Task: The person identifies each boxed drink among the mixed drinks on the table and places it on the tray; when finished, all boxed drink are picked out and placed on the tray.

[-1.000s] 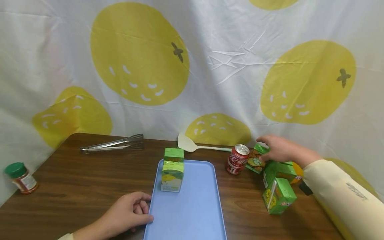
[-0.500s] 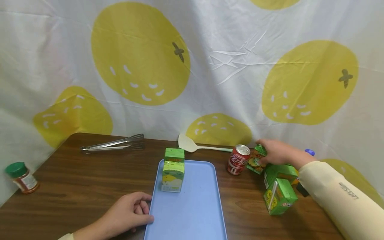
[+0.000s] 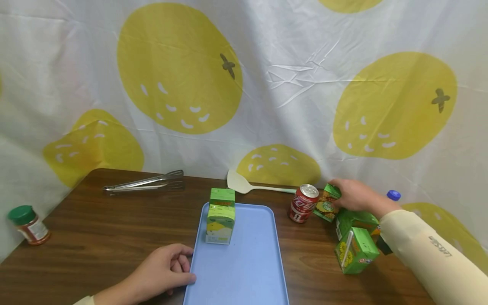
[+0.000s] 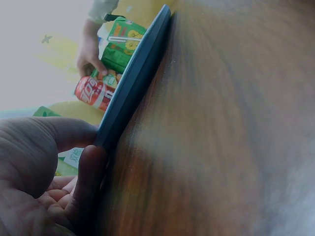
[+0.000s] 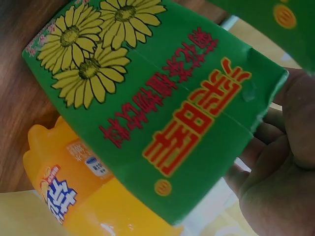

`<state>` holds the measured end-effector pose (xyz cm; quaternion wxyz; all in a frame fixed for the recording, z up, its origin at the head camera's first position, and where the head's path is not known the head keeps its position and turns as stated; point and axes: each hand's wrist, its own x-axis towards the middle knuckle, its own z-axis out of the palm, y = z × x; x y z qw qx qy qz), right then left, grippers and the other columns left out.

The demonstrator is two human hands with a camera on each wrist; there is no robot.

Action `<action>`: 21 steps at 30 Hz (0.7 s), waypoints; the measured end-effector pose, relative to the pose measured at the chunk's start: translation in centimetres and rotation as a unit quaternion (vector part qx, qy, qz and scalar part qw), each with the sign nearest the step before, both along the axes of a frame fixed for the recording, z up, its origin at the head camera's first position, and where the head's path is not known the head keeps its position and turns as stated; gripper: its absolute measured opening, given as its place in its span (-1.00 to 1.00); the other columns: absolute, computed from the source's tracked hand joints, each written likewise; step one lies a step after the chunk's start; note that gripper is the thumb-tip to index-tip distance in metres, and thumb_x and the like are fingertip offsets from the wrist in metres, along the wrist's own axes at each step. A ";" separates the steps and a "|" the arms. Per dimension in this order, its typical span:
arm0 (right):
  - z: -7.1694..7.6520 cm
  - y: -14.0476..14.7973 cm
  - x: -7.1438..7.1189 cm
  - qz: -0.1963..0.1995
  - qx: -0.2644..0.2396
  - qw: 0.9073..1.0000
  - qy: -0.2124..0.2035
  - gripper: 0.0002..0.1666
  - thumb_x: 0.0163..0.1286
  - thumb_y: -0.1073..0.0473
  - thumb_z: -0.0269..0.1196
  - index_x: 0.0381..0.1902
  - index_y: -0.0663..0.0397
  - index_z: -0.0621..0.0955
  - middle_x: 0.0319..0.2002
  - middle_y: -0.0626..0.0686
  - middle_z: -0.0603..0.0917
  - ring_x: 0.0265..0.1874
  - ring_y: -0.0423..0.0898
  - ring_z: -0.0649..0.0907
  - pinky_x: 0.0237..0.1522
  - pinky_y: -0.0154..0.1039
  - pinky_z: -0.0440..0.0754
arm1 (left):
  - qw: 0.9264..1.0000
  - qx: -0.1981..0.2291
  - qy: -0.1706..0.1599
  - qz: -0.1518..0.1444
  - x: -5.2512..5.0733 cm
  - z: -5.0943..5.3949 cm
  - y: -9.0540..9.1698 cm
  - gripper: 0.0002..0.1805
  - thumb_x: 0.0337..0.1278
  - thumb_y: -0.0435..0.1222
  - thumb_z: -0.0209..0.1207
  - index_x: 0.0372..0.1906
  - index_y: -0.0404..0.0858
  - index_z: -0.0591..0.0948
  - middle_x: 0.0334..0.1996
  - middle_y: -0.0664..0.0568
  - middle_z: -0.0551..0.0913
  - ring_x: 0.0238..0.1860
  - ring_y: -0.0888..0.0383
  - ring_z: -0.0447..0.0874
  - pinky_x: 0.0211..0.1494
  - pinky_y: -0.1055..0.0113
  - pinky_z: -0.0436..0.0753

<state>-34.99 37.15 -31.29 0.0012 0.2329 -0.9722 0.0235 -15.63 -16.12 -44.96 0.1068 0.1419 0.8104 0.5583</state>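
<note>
In the head view, my left hand (image 3: pixel 158 271) is at the left edge of a light blue tray (image 3: pixel 251 262). Thumb and curled fingers hold the tray's rim, also seen close in the left wrist view. A drink carton (image 3: pixel 220 228), green with yellow fruit, stands on the tray, with another green carton (image 3: pixel 222 195) right behind it. My right hand (image 3: pixel 356 195) grips a green drink carton (image 3: pixel 326 205) beside a red soda can (image 3: pixel 303 203). In the right wrist view, a green chrysanthemum tea carton (image 5: pixel 162 108) hides most of that grip.
More green cartons (image 3: pixel 356 250) and an orange drink bottle (image 5: pixel 88 182) crowd the right side. A white spatula (image 3: pixel 240 182) and metal tongs (image 3: pixel 145 184) lie at the back. A green-capped jar (image 3: pixel 28 224) stands far left. A printed cloth (image 3: pixel 282 106) hangs behind the table.
My right hand has lowered onto the carton beside the can, and its fingers have closed round it. The left hand stays at the tray's edge.
</note>
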 end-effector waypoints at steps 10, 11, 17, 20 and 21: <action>-0.3 0.1 0.2 -0.002 -0.032 0.999 0.002 -0.12 0.19 0.10 0.68 0.36 0.38 0.60 0.09 0.42 0.77 0.06 0.47 0.74 0.17 0.45 0.67 | 1.000 -0.002 0.006 0.000 0.0 0.0 0.0 -0.38 0.17 -0.33 0.60 0.23 -0.55 0.62 -0.36 0.03 0.70 -0.60 0.19 0.60 -0.60 0.31 0.63; -0.4 0.2 0.2 0.000 -0.034 0.999 0.003 -0.13 0.19 0.10 0.68 0.36 0.37 0.60 0.09 0.41 0.77 0.05 0.46 0.74 0.16 0.45 0.67 | 1.000 -0.001 0.007 -0.001 0.0 0.0 0.0 -0.38 0.17 -0.33 0.60 0.23 -0.56 0.62 -0.36 0.03 0.71 -0.60 0.19 0.60 -0.60 0.31 0.63; -0.5 0.2 0.9 0.018 -0.049 0.999 0.014 -0.17 0.19 0.11 0.68 0.34 0.36 0.63 0.13 0.41 0.76 0.08 0.48 0.73 0.20 0.48 0.65 | 1.000 0.006 0.009 -0.005 0.0 -0.1 0.0 -0.38 0.17 -0.33 0.60 0.23 -0.56 0.61 -0.35 0.03 0.70 -0.60 0.20 0.60 -0.60 0.30 0.64; -0.5 0.2 1.3 0.029 -0.050 0.998 0.023 -0.21 0.20 0.13 0.68 0.31 0.34 0.65 0.12 0.38 0.77 0.07 0.45 0.75 0.19 0.47 0.65 | 1.000 0.004 0.010 -0.005 0.0 0.0 0.0 -0.38 0.16 -0.33 0.60 0.23 -0.56 0.62 -0.35 0.03 0.70 -0.60 0.20 0.60 -0.60 0.31 0.63; -0.5 0.2 1.4 0.030 -0.052 0.998 0.023 -0.21 0.20 0.13 0.68 0.31 0.34 0.65 0.14 0.38 0.77 0.08 0.45 0.75 0.20 0.47 0.65 | 1.000 0.002 0.009 -0.005 0.0 0.0 0.0 -0.38 0.16 -0.33 0.60 0.23 -0.56 0.62 -0.36 0.03 0.70 -0.60 0.20 0.60 -0.60 0.31 0.63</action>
